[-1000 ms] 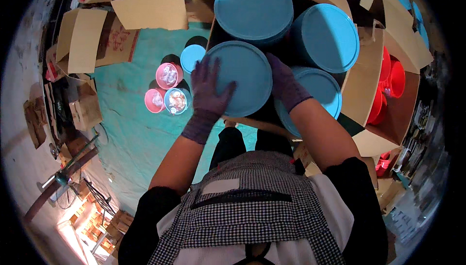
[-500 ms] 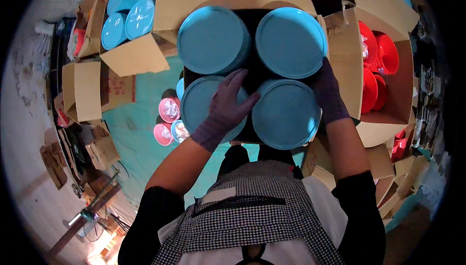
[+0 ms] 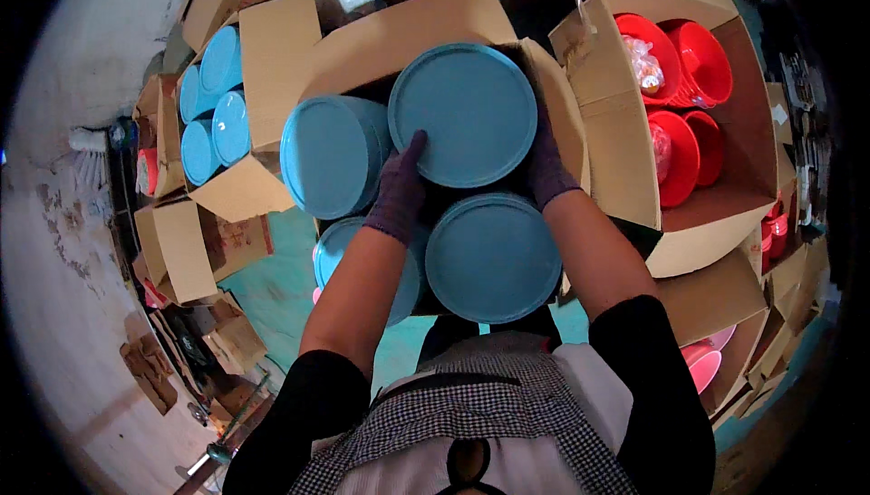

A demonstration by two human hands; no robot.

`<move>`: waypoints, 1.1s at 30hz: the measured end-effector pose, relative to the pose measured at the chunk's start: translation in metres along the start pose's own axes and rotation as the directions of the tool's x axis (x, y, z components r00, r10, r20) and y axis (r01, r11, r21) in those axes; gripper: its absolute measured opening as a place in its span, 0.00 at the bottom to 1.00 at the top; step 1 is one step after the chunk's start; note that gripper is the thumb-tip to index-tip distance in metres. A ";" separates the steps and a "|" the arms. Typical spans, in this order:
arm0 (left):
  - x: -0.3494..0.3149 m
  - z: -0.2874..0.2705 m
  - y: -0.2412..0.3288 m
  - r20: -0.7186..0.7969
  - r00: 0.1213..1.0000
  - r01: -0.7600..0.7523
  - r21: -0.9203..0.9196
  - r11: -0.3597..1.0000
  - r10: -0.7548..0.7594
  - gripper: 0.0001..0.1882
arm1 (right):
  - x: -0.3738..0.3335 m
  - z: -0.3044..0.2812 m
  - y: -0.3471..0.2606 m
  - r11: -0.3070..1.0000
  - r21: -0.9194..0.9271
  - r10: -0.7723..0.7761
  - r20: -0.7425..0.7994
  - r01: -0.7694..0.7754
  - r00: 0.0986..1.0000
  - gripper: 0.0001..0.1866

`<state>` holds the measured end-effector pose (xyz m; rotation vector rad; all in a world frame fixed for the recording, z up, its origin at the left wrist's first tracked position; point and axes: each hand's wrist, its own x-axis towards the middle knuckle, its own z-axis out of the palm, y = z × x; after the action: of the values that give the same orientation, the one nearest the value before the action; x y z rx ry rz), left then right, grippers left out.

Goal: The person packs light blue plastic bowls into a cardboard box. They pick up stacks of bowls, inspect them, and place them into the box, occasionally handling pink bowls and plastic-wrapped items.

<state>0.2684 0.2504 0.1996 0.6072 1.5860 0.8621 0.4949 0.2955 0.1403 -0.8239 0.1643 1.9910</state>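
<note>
Two blue round buckets stand in the far row of an open cardboard box (image 3: 408, 38), flat round faces up. My left hand (image 3: 399, 185) clasps the left side of the far right bucket (image 3: 462, 115), its thumb on the top face. Against that bucket's right side is my right hand (image 3: 548, 169), its fingers mostly hidden between bucket and box wall. This bucket looks higher than its neighbours. The far left bucket (image 3: 326, 155) leans slightly outward. Close to me are a near right bucket (image 3: 494, 259) and a near left bucket (image 3: 337, 246), partly behind my left forearm.
An open carton (image 3: 625, 155) on the right holds several red buckets (image 3: 702, 60), some with clear-wrapped contents. Pink buckets (image 3: 702, 364) sit in a lower box. Another carton (image 3: 263, 187) at far left holds blue buckets (image 3: 220, 60). Green sheeting (image 3: 281, 269) covers the floor.
My left hand has moved off the near left bucket onto the far right one. That bucket has risen between both hands. The whole view has turned and shifted.
</note>
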 end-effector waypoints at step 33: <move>-0.190 -0.139 0.064 -0.092 0.996 -0.073 -0.639 0.766 0.018 0.26 | -0.177 0.127 0.062 0.727 -0.587 -0.181 0.336 0.356 0.924 0.48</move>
<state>0.1638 0.1122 0.3713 0.1106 1.2257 1.3976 0.4419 0.1882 0.3326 -0.9267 -0.8020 1.8461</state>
